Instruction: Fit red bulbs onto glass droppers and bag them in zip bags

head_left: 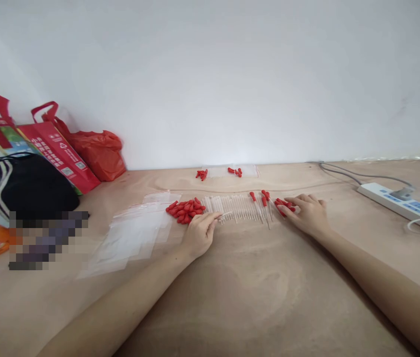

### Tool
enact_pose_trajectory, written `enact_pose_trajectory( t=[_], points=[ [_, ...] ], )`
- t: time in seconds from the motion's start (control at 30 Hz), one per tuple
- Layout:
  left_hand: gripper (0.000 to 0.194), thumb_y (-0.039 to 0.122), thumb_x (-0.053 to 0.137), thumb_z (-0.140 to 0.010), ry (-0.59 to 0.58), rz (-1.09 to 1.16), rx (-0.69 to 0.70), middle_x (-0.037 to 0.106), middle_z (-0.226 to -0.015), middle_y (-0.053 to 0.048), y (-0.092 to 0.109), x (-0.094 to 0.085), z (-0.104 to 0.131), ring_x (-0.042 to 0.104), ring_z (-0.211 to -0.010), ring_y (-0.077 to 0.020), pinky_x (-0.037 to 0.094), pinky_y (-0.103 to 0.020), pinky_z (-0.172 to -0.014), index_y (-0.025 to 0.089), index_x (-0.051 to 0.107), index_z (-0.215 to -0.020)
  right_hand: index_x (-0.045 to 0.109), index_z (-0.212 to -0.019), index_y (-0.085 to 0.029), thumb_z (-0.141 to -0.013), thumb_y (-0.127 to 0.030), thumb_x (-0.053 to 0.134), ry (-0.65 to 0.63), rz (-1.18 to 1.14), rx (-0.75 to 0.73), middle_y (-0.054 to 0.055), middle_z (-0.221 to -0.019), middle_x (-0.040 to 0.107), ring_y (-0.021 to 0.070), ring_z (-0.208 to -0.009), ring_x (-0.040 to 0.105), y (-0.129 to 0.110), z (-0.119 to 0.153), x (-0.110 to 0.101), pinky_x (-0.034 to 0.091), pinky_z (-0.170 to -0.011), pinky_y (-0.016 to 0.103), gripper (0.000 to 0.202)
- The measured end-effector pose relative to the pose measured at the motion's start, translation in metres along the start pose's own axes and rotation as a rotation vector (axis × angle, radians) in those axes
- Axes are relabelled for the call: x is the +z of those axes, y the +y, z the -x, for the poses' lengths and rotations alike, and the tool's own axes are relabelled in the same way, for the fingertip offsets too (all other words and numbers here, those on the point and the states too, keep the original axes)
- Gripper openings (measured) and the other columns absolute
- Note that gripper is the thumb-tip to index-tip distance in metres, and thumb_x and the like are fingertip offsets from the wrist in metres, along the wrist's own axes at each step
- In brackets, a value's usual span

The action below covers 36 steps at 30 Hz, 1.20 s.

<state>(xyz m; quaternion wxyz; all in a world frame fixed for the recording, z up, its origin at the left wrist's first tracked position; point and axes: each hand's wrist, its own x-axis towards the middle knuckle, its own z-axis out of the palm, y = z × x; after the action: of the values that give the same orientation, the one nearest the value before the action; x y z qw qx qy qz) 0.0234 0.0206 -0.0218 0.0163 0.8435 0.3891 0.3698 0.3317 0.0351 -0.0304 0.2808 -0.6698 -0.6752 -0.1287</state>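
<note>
A row of thin clear tubes [237,207] lies on the wooden table. My left hand [200,233] is closed in a pinch on one thin tube [226,215], its tip pointing right. Just behind that hand is a pile of red rubber bulbs [185,210]. My right hand [308,213] rests at a small group of red bulbs [284,206], fingertips touching them; whether it grips one is too small to tell. Between the hands, a few tubes at the row's right end bear red bulbs [264,197].
Clear zip bags [131,233] overlap on the left. Another bag [217,171] with red bulbs lies near the wall. Red bags [98,151] and a black bag [38,186] stand far left. A white power strip [406,206] with cables sits at right.
</note>
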Motion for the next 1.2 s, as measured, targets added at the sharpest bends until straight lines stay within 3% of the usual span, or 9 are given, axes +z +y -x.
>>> enact_pose_trajectory(
  t=[0.27, 0.4, 0.5, 0.57, 0.7, 0.87, 1.1, 1.2],
  points=[
    [0.015, 0.021, 0.039, -0.087, -0.05, -0.04, 0.008, 0.064, -0.079, 0.0, 0.003, -0.001, -0.001, 0.057, -0.073, -0.014, 0.037, -0.031, -0.076, 0.017, 0.054, -0.087, 0.066, -0.089, -0.025, -0.079, -0.041, 0.041, -0.037, 0.012, -0.016, 0.006, -0.079, 0.06, 0.0208, -0.08, 0.047, -0.005, -0.001, 0.013, 0.025, -0.072, 0.035, 0.031],
    [0.014, 0.021, 0.039, -0.086, -0.034, -0.05, 0.012, 0.063, -0.078, -0.001, 0.002, 0.0, 0.0, 0.055, -0.077, -0.0153, 0.038, -0.032, -0.079, 0.017, 0.053, -0.085, 0.064, -0.088, -0.021, -0.079, -0.038, 0.041, 0.021, -0.065, 0.033, 0.008, -0.084, 0.059, 0.0225, -0.084, 0.048, -0.004, -0.003, 0.01, 0.028, -0.074, 0.037, 0.03],
    [0.014, 0.02, 0.038, -0.086, -0.042, -0.052, 0.011, 0.064, -0.079, -0.002, 0.002, 0.001, 0.0, 0.056, -0.078, -0.0161, 0.038, -0.033, -0.081, 0.017, 0.052, -0.085, 0.058, -0.092, -0.018, -0.08, -0.036, 0.04, 0.049, -0.322, 0.089, 0.009, -0.09, 0.058, 0.0204, -0.082, 0.051, -0.012, 0.0, 0.007, 0.035, -0.071, 0.035, 0.028],
    [0.016, 0.018, 0.037, -0.086, -0.051, -0.041, 0.019, 0.065, -0.081, -0.002, 0.001, 0.001, 0.0, 0.057, -0.076, -0.0153, 0.036, -0.035, -0.084, 0.017, 0.053, -0.088, 0.052, -0.098, -0.016, -0.083, -0.035, 0.038, -0.018, -0.583, 0.087, 0.009, -0.089, 0.058, 0.0176, -0.077, 0.054, -0.023, 0.006, 0.007, 0.041, -0.067, 0.032, 0.028],
    [0.022, 0.014, 0.036, -0.086, -0.049, -0.015, 0.063, 0.067, -0.089, -0.002, -0.001, 0.002, 0.0, 0.06, -0.076, -0.0139, 0.033, -0.036, -0.087, 0.019, 0.053, -0.1, 0.044, -0.111, -0.018, -0.083, -0.031, 0.039, -0.148, -0.895, -0.068, 0.009, -0.09, 0.057, 0.0162, -0.077, 0.056, -0.055, 0.017, 0.007, 0.046, -0.067, 0.032, 0.031],
    [0.022, 0.013, 0.037, -0.085, -0.057, -0.026, 0.041, 0.066, -0.09, -0.003, 0.0, 0.003, 0.0, 0.059, -0.081, -0.0149, 0.032, -0.038, -0.087, 0.018, 0.055, -0.097, 0.06, -0.098, -0.022, -0.079, -0.023, 0.045, -0.167, -0.83, -0.268, 0.008, -0.093, 0.054, 0.018, -0.085, 0.054, -0.088, 0.02, 0.005, 0.048, -0.07, 0.033, 0.024],
    [0.019, 0.018, 0.038, -0.087, -0.084, -0.012, 0.015, 0.067, -0.088, -0.002, 0.005, 0.0, -0.001, 0.059, -0.079, -0.0139, 0.028, -0.038, -0.088, 0.018, 0.057, -0.091, 0.062, -0.085, -0.02, -0.075, -0.027, 0.054, -0.16, -0.893, -0.254, 0.005, -0.082, 0.056, 0.0149, -0.072, 0.055, -0.103, 0.022, 0.011, 0.048, -0.062, 0.029, 0.014],
    [0.02, 0.019, 0.037, -0.088, -0.086, -0.009, 0.007, 0.067, -0.089, -0.002, 0.006, -0.001, -0.002, 0.059, -0.08, -0.0142, 0.028, -0.038, -0.088, 0.018, 0.057, -0.091, 0.061, -0.086, -0.02, -0.078, -0.026, 0.051, -0.169, -0.884, -0.274, 0.005, -0.081, 0.059, 0.0157, -0.075, 0.056, -0.103, 0.024, 0.011, 0.048, -0.067, 0.031, 0.014]
  ],
)
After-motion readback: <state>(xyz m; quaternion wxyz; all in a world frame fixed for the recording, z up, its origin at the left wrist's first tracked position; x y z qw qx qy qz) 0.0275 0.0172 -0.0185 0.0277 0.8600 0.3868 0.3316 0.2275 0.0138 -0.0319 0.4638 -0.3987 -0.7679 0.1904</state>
